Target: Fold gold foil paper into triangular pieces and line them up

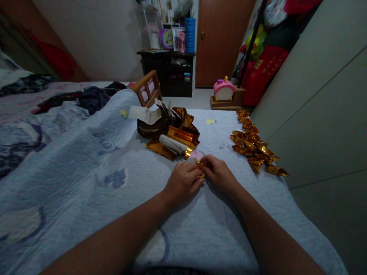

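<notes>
Both of my hands meet over the light blue bedspread [137, 214], fingers closed around one small piece of gold foil paper [200, 166]. My left hand [183, 179] grips it from the left, and my right hand [216, 172] pinches its right side. Fingers hide most of the piece. Just beyond them lies a curled gold foil sheet with a white backing [173, 145]. Behind that sits a thick stack of foil sheets [155, 124], its edges fanned out. To the right, several folded gold foil pieces [252, 147] lie in a row.
A wooden bed rail [147, 89] stands at the far end of the bed. Dark clothes [94, 97] lie on the left. A pale cabinet [323, 114] borders the right side. Beyond the bed are a black shelf [172, 76], a pink toy clock [224, 90] and a brown door [222, 42].
</notes>
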`<control>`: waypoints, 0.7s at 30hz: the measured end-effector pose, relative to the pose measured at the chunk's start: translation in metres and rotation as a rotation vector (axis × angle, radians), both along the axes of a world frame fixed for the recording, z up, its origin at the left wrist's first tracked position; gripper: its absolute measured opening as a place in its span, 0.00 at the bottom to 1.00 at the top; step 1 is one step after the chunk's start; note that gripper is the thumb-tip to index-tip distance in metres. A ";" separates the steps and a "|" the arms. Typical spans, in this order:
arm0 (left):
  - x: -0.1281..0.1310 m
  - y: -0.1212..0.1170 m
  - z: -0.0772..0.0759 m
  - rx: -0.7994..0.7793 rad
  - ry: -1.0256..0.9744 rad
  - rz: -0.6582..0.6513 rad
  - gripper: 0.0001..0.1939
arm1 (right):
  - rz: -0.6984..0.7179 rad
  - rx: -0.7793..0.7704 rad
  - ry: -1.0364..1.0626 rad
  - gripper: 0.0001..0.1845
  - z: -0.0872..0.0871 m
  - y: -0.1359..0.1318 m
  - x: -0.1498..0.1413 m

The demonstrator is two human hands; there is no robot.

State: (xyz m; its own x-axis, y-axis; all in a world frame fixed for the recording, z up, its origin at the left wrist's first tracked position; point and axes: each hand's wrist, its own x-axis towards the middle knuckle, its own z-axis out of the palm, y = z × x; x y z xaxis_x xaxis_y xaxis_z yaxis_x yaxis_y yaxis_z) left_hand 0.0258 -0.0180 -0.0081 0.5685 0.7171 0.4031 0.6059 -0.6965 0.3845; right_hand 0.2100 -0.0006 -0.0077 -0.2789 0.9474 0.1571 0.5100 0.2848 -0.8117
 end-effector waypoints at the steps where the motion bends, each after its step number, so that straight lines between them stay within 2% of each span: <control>1: -0.001 0.000 0.001 -0.007 -0.041 0.023 0.05 | -0.001 0.002 -0.001 0.08 0.000 0.000 0.000; 6: -0.004 0.002 0.004 -0.012 -0.189 0.173 0.11 | 0.031 0.009 0.010 0.10 0.000 0.000 0.001; 8: -0.004 0.004 0.005 -0.051 -0.199 0.170 0.12 | 0.049 0.011 0.031 0.10 0.000 0.000 0.000; 12: -0.006 0.009 0.007 -0.164 -0.205 0.150 0.06 | 0.077 -0.022 0.084 0.10 0.003 -0.002 -0.001; 15: -0.007 0.011 0.010 -0.228 -0.247 0.158 0.04 | 0.075 -0.076 0.119 0.08 0.006 -0.003 -0.002; 18: -0.008 0.010 0.013 -0.299 -0.325 0.153 0.06 | 0.078 -0.142 0.176 0.03 0.011 -0.004 -0.002; 21: -0.008 0.010 0.014 -0.416 -0.464 0.179 0.07 | 0.092 -0.195 0.240 0.07 0.018 -0.004 -0.001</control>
State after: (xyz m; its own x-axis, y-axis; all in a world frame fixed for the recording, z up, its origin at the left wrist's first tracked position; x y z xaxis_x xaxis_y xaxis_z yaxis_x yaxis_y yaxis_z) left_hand 0.0182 -0.0078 0.0057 0.2596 0.9338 0.2461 0.4047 -0.3366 0.8502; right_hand 0.2087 -0.0050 0.0098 -0.3422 0.9385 0.0463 0.2768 0.1478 -0.9495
